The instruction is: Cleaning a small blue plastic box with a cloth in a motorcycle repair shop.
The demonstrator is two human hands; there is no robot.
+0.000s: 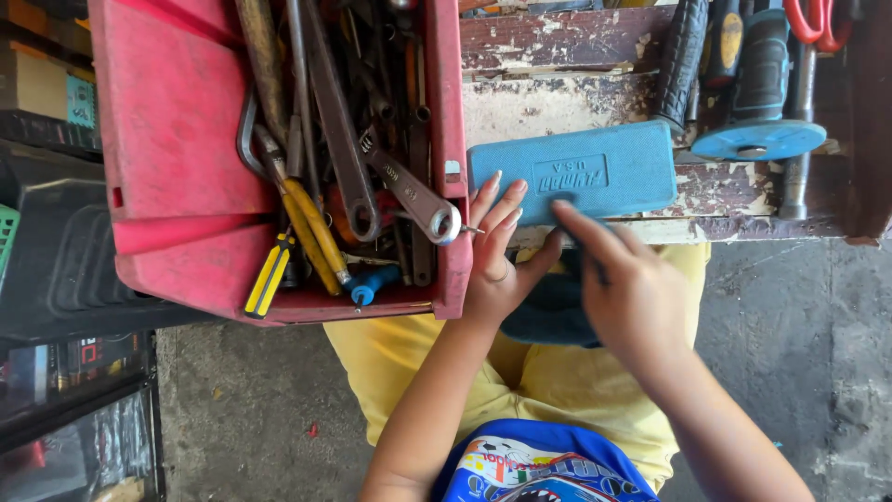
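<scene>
A flat blue plastic case (574,175) lies on a worn wooden bench (557,102), just right of a red toolbox (177,158). My left hand (497,251) rests with fingers spread against the case's near left corner and the toolbox wall, holding nothing. My right hand (627,288) presses a dark blue cloth (550,311) at the case's near edge, with its index finger touching the case.
The red toolbox holds several wrenches (409,191), yellow-handled tools (311,232) and a blue-handled screwdriver (372,284). Black grips (683,60), a blue disc-based tool (757,139) and red-handled scissors (818,23) sit at the bench's far right. Concrete floor lies below.
</scene>
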